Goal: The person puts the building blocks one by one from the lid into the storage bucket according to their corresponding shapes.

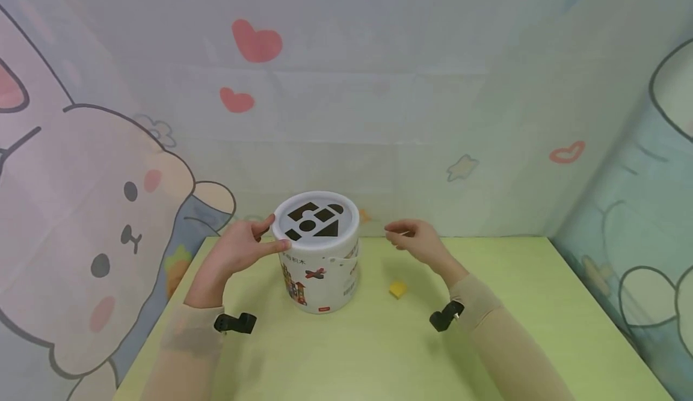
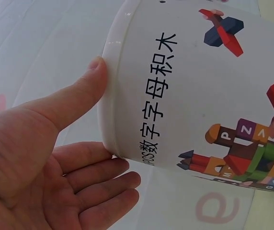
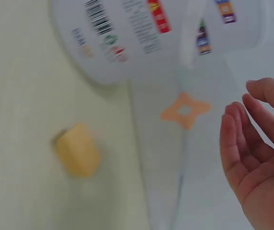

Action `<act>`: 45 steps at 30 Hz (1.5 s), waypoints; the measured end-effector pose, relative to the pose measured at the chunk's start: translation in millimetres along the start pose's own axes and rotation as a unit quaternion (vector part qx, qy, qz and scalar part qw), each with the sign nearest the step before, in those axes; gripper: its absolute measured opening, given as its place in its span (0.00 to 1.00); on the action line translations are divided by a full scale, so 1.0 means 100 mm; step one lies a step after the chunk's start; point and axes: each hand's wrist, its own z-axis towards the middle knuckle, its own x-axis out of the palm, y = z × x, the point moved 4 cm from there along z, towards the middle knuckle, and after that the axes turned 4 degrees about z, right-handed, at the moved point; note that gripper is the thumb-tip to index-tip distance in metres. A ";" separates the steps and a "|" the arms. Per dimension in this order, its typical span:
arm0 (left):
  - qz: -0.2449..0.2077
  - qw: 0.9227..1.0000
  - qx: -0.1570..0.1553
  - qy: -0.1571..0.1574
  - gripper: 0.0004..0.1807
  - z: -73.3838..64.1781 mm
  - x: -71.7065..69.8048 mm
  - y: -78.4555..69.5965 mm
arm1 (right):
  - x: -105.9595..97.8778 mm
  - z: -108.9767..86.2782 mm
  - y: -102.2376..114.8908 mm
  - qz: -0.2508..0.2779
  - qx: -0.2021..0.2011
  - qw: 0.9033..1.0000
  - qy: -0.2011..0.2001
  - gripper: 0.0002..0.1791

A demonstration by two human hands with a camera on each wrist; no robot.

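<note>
A white lidded block bucket (image 1: 319,281), printed with coloured blocks, stands upright on the table. Its lid (image 1: 316,214) has several dark shaped holes. My left hand (image 1: 240,247) holds the lid's rim from the left, thumb at the front and index finger further back. In the left wrist view, that hand's thumb (image 2: 82,88) touches the rim and the other fingers stay loosely extended. To the right of the bucket, my right hand (image 1: 419,241) hovers with fingers loosely bent and nothing in them. Below it lies a small yellow block (image 1: 397,290), blurred in the right wrist view.
The pale green table (image 1: 335,359) ends at a backdrop cloth (image 1: 400,118) with hearts and cartoon animals, just behind the bucket. A thin white handle (image 1: 343,259) hangs on the bucket's side. Each wrist wears a small black camera.
</note>
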 end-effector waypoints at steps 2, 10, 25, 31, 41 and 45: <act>0.000 1.000 -0.001 0.000 0.50 0.00 0.00 0.00 | 0.02 -0.06 -0.17 -0.025 0.009 0.999 0.028 0.20; -0.012 1.000 -0.008 0.008 0.51 0.01 0.02 0.02 | 0.07 -0.30 -0.64 -0.074 0.041 0.992 0.094 0.25; -0.005 1.000 -0.010 0.010 0.50 0.02 0.03 0.00 | 0.15 -0.45 -0.89 -0.085 0.032 0.986 0.143 0.24; -0.008 1.000 -0.007 0.009 0.51 0.02 0.02 -0.01 | 0.16 -0.46 -0.91 -0.108 0.030 0.984 0.141 0.22; -0.007 1.000 -0.007 0.010 0.51 0.04 0.03 0.00 | 0.15 -0.45 -0.88 -0.128 0.030 0.983 0.131 0.19; -0.007 1.000 -0.006 0.011 0.51 0.03 0.03 0.01 | 0.16 -0.47 -0.86 -0.131 0.027 0.982 0.130 0.17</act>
